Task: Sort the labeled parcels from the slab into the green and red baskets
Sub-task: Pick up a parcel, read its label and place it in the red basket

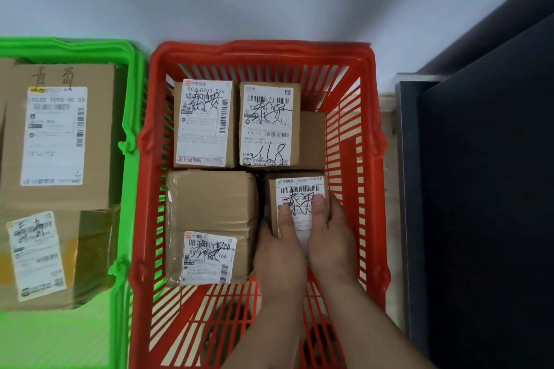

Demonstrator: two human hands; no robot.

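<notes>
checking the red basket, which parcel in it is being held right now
The small parcel at the near right of the red basket; both hands, left and right, grip it. The others lie untouched.

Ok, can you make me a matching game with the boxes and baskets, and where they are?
Things:
1. small parcel
2. parcel marked 618
3. big parcel with the tall label
4. tape-wrapped parcel

Places:
A. green basket
B. held by both hands, left hand and right hand
C. red basket, far side
D. red basket, near left

Pairs: 1-B, 2-C, 3-A, 4-D
</notes>
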